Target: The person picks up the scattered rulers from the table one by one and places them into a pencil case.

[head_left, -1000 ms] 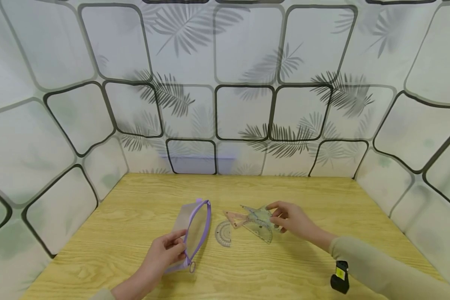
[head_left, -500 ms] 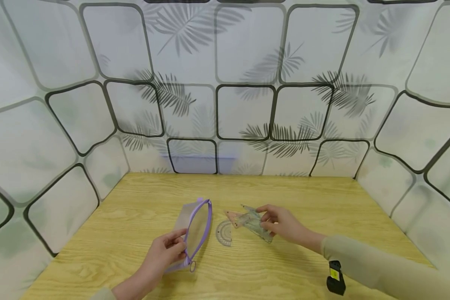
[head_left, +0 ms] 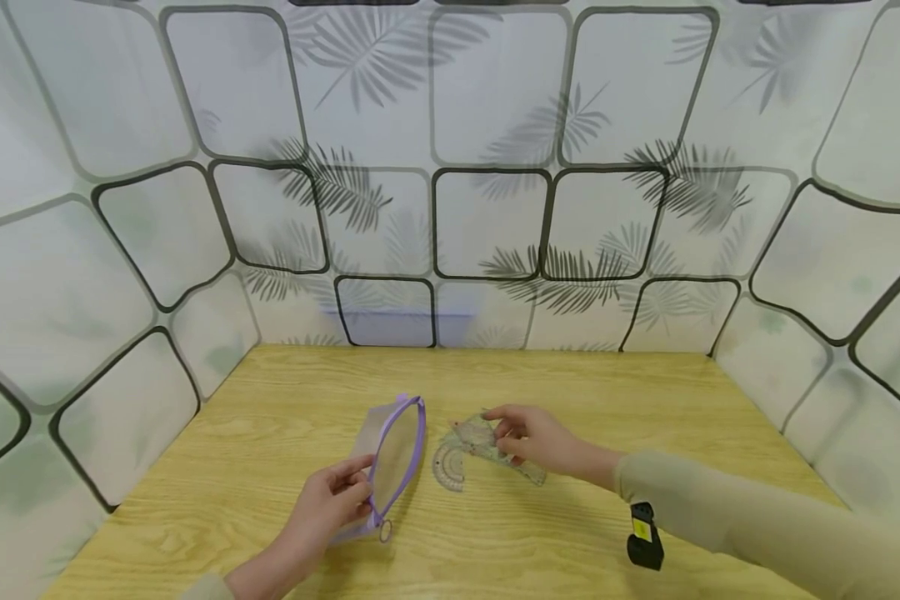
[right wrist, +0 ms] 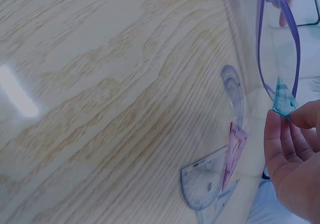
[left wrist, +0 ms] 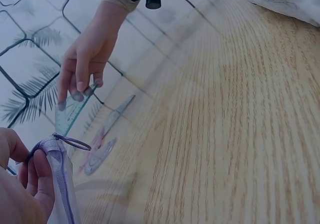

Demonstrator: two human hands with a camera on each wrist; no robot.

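Right hand: thumb and fingers pinching one teal set square, raised above the table, right of the pouch. Left hand: thumb and fingers pinching the near-left rim of one clear pouch, purple-edged, mouth gaping, ring pull at near end. On table, right of pouch: one small protractor; farther right, one pink set square, overlapping one larger protractor. Far side: leaf-printed backdrop.
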